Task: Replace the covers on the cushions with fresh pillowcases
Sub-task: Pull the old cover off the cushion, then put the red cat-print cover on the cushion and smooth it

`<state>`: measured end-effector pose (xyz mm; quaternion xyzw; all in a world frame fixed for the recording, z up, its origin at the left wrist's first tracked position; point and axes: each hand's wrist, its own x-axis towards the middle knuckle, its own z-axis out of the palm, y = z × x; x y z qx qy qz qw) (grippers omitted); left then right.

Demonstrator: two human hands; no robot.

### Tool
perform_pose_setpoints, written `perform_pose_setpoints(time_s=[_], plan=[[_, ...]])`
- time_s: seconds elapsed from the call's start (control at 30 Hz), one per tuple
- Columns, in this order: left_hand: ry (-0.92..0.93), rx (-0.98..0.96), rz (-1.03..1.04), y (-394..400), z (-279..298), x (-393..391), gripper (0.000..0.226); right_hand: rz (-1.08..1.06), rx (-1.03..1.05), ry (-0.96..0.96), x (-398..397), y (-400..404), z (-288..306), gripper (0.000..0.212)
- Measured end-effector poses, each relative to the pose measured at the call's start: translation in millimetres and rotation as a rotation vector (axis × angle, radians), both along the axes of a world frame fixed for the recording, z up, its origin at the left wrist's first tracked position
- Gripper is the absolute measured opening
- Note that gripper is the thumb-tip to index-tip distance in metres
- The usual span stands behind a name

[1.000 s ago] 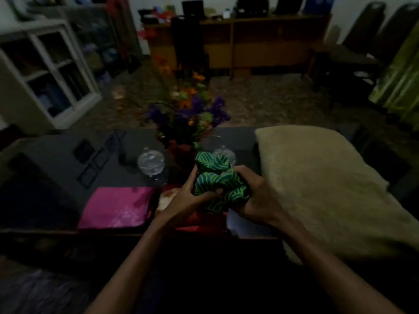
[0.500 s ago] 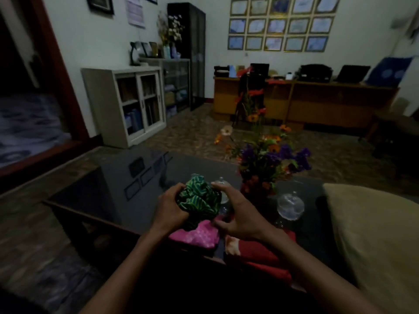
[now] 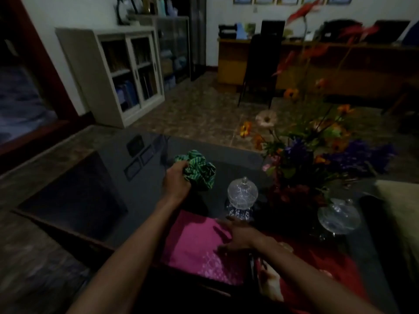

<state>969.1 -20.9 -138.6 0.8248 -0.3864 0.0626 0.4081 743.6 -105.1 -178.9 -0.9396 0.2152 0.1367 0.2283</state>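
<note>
A crumpled green patterned cover (image 3: 199, 171) lies on the dark glass table (image 3: 95, 200), with my left hand (image 3: 175, 181) gripping its near left side. My right hand (image 3: 238, 236) lies with spread fingers on a folded pink pillowcase (image 3: 195, 250) at the table's near edge. Beside the pink one, under my right forearm, lies a folded red pillowcase (image 3: 317, 268). The bare beige cushion (image 3: 401, 200) shows only as a strip at the right edge of the view.
Two lidded glass jars (image 3: 242, 193) (image 3: 339, 216) and a flower arrangement (image 3: 317, 150) stand on the table right of the green cover. A white glass-door cabinet (image 3: 118, 71) stands at the back left, a wooden desk (image 3: 317, 64) and a black chair (image 3: 260, 64) beyond.
The view swung left. Both hands held the green cover; now my left hand alone has set it further out on the table, and my right hand has dropped onto the pink pillowcase.
</note>
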Motion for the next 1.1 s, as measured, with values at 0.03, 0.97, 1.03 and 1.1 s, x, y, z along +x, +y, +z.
perform_pose_setpoints(time_s=[0.03, 0.97, 1.03, 1.1], plan=[[-0.023, 0.029, -0.011, -10.6, -8.8, 9.2, 0.042, 0.022, -0.022, 0.030, 1.7, -3.2, -4.8, 0.092], [0.125, 0.400, -0.465, 26.7, -51.1, -210.8, 0.061, -0.290, -0.078, -0.050, -197.9, -47.0, -7.1, 0.131], [0.125, 0.405, -0.463, 26.1, -58.0, -234.4, 0.064, -0.243, -0.073, 0.068, -209.1, -41.9, -11.8, 0.132], [0.121, 0.432, -0.394, 28.1, -62.6, -241.7, 0.071, -0.220, -0.116, 0.103, -212.9, -33.9, -20.8, 0.127]])
